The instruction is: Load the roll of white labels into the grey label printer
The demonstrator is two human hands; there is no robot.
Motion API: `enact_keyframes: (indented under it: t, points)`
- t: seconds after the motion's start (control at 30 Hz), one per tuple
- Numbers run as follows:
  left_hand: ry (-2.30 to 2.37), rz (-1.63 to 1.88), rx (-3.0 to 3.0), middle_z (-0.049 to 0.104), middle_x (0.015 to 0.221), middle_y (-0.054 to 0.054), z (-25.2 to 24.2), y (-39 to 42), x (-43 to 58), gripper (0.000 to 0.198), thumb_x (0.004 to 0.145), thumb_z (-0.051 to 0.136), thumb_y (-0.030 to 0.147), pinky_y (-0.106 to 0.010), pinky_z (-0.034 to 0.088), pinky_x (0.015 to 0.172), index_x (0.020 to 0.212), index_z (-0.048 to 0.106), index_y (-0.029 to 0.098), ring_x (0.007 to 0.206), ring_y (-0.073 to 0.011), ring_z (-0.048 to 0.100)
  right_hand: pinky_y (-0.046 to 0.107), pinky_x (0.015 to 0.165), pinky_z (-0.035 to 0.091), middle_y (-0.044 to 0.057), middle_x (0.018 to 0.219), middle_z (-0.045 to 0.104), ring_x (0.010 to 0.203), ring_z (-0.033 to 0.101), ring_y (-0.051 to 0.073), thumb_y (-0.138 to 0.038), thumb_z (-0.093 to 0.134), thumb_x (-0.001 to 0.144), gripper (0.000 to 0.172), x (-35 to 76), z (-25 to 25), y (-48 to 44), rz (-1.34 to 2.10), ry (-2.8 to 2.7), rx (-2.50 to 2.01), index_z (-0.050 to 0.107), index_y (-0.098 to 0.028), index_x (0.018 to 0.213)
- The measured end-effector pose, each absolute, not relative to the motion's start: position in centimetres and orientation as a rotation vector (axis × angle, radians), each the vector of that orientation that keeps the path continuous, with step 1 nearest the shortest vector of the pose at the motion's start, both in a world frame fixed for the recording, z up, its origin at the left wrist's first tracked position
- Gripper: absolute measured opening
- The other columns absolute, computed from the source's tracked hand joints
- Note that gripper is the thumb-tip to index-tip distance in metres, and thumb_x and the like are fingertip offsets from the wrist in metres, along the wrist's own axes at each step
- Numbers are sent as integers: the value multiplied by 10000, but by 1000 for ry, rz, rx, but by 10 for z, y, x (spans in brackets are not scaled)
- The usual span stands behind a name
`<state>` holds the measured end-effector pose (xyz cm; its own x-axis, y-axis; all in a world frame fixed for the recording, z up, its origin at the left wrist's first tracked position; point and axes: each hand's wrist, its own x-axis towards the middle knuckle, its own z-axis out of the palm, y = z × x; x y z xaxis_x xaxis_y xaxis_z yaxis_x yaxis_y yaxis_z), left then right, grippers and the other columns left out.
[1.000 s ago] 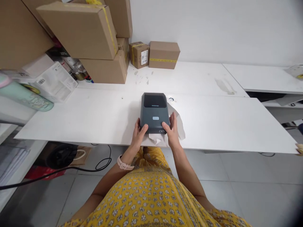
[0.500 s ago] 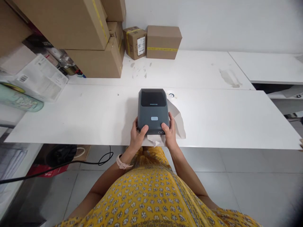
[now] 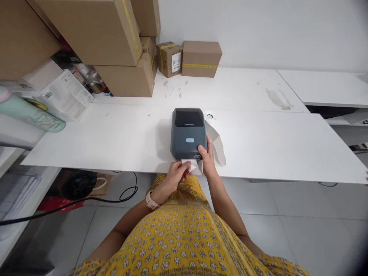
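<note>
Worktop [image 3: 273, 145] came first by size: a broad white surface, with the work set close to its near edge, probably because that left both our hands within easy reach of it. Against the back, to our left, we saw a stack of cartons [image 3: 123, 80], placed there, we judged, so that the front stayed free for handling. Beside the stack, a brown box [image 3: 201, 57] with yellow tape stood next to a smaller labelled box [image 3: 169, 59], both tucked near the wall for what looked like the same reason.

The dark grey device [image 3: 188, 132] sat in front of us, near the table's front edge, its glossy dark panel away from us and its pale button nearer. A crumpled sheet of paper [image 3: 217, 143] showed along its right side, partly hidden by it.

Our right hand [image 3: 208, 159] gripped the device's front right corner, thumb on top and fingers along the side, a hold that likely kept it steady. Our left hand [image 3: 175, 174] was at its front edge, thumb and fingers closed on a white paper strip [image 3: 193, 164]; pinching seemed to suit something so thin. Whether strip and sheet were one piece we could not tell. Smallest was a ring-shaped item [image 3: 209, 116] just beyond the device's far right corner, too small to identify.
</note>
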<state>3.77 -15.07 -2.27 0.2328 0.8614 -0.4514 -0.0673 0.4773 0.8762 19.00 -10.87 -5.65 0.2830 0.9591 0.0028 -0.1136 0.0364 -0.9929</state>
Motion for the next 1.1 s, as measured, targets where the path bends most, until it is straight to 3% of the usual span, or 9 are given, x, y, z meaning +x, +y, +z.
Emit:
enact_keyframes:
  t: [0.23, 0.4, 0.5, 0.63, 0.73, 0.83, 0.9, 1.0, 1.1]
  points:
    - [1155, 829, 917, 570, 528, 16, -31, -145, 46, 480, 743, 700, 625, -261, 330, 491, 606, 567, 184, 441, -85, 448, 532, 1244, 303, 109, 1633, 399, 1505, 376, 293, -601, 631, 877, 813, 189, -47, -113, 1030, -963, -1267, 355, -257, 1561]
    - [1144, 807, 1027, 552, 513, 17, -37, -147, 38, 503, 774, 672, 654, -265, 361, 519, 612, 558, 191, 469, -104, 482, 599, 1285, 149, -34, 1683, 307, 1587, 175, 294, -498, 545, 963, 451, 191, -19, -119, 531, -1409, -1393, 570, -367, 1394]
    - [1144, 810, 1096, 588, 586, 5, -35, -150, 29, 463, 845, 617, 619, -275, 385, 544, 676, 612, 188, 515, -116, 507, 628, 1289, 92, -111, 1615, 423, 1588, 174, 320, -463, 557, 965, 260, 190, -5, -121, 324, -1646, -1404, 708, -412, 1170]
    - [1336, 1031, 1173, 570, 625, 8, -35, -152, 11, 415, 920, 557, 552, -281, 399, 573, 711, 641, 204, 574, -131, 501, 638, 1291, -12, -148, 1526, 536, 1566, 244, 349, -456, 643, 932, 182, 188, 3, -115, 355, -1727, -1399, 707, -468, 1101]
    - [1477, 1340, 1217, 685, 886, -35, -35, -144, 3, 339, 948, 536, 525, -300, 490, 730, 915, 687, 223, 800, -172, 612, 652, 1277, -65, -102, 1469, 606, 1557, 272, 345, -465, 653, 929, 125, 186, 4, -109, 412, -1747, -1377, 714, -403, 1020]
    - [1448, 1436, 1269, 637, 1355, -82, -30, -130, 5, 404, 970, 519, 510, -365, 470, 1045, 1259, 642, 256, 1263, -230, 577, 669, 1267, -54, -65, 1509, 575, 1571, 239, 325, -504, 608, 948, 191, 189, 1, -106, 443, -1753, -1367, 712, -358, 1014]
    - [1380, 1386, 1285, 548, 1502, -81, -23, -122, 9, 466, 983, 499, 514, -393, 385, 1174, 1369, 593, 269, 1421, -238, 472, 670, 1271, 36, -58, 1586, 484, 1580, 216, 313, -525, 556, 967, 261, 193, -4, -109, 470, -1699, -1339, 696, -364, 1117]
    - [1307, 1383, 1292, 548, 1517, -86, -8, -113, 13, 496, 987, 481, 536, -411, 344, 1221, 1375, 609, 256, 1442, -246, 464, 625, 1264, 198, -35, 1666, 353, 1571, 248, 293, -555, 461, 999, 408, 200, -7, -114, 524, -1578, -1257, 588, -387, 1349]
    - [1211, 1491, 1284, 604, 1464, -93, 6, -97, 13, 506, 984, 472, 555, -421, 366, 1210, 1340, 638, 237, 1407, -255, 513, 591, 1272, 229, -14, 1694, 289, 1570, 254, 285, -608, 382, 1012, 533, 203, 6, -111, 561, -1536, -1206, 431, -405, 1503]
